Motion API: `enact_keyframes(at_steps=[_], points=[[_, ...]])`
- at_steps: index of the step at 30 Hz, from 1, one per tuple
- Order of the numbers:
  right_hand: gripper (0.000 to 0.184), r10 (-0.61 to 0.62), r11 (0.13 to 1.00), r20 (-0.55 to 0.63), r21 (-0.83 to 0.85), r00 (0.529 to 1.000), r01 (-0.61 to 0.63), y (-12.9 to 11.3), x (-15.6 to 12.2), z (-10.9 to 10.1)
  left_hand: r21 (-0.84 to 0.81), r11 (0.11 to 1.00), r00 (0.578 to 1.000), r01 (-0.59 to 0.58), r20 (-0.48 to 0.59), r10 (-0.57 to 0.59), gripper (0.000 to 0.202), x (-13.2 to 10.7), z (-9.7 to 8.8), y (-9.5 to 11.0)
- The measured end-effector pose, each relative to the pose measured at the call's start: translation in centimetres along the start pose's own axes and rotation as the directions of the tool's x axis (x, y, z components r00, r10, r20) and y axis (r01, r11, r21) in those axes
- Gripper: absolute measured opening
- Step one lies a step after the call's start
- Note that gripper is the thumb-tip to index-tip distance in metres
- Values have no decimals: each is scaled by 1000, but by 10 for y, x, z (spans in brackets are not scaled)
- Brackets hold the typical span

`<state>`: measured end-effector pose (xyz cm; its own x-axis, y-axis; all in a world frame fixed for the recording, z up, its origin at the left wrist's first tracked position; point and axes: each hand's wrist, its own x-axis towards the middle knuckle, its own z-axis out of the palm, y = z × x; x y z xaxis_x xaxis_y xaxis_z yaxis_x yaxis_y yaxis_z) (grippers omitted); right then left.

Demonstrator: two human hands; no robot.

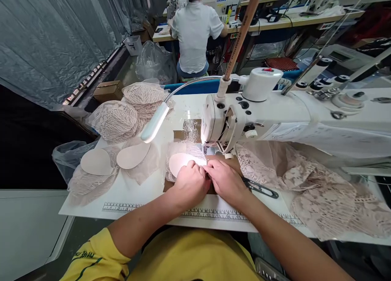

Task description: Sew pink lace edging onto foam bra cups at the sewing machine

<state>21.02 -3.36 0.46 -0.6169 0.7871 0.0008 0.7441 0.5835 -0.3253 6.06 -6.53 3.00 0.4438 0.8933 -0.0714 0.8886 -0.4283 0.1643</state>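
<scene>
My left hand (190,183) and my right hand (225,180) lie side by side on the white table, fingers curled and pressed down on a pale oval pad with lace (180,161). The piece lies just in front of the needle area of a white sewing machine (232,122). Both hands' fingertips pinch the piece's near edge where they meet. A lit gooseneck lamp (154,123) shines on it from the left.
Two more oval pads on lace (97,162) (132,156) lie to the left, with a stack of lace cups (128,114) behind. Loose lace (320,191) spreads at the right. Black snips (262,189) lie beside my right hand. Another person (195,32) sits at a far table.
</scene>
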Motion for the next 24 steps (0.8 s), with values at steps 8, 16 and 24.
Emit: enact_keyframes(at_steps=[8, 16, 24], points=[[32, 33, 976, 9, -216, 999, -31, 1, 0, 5, -430, 887, 984, -168, -132, 122, 25, 2, -9, -37], [42, 90, 959, -15, -267, 996, -91, 2, 7, 6, -111, 965, 939, -239, -280, 200, 31, 24, 38, -55], [46, 141, 958, -35, -247, 989, -145, 1, 14, 5, -92, 949, 912, -301, -318, 259, 31, 38, 35, -71]])
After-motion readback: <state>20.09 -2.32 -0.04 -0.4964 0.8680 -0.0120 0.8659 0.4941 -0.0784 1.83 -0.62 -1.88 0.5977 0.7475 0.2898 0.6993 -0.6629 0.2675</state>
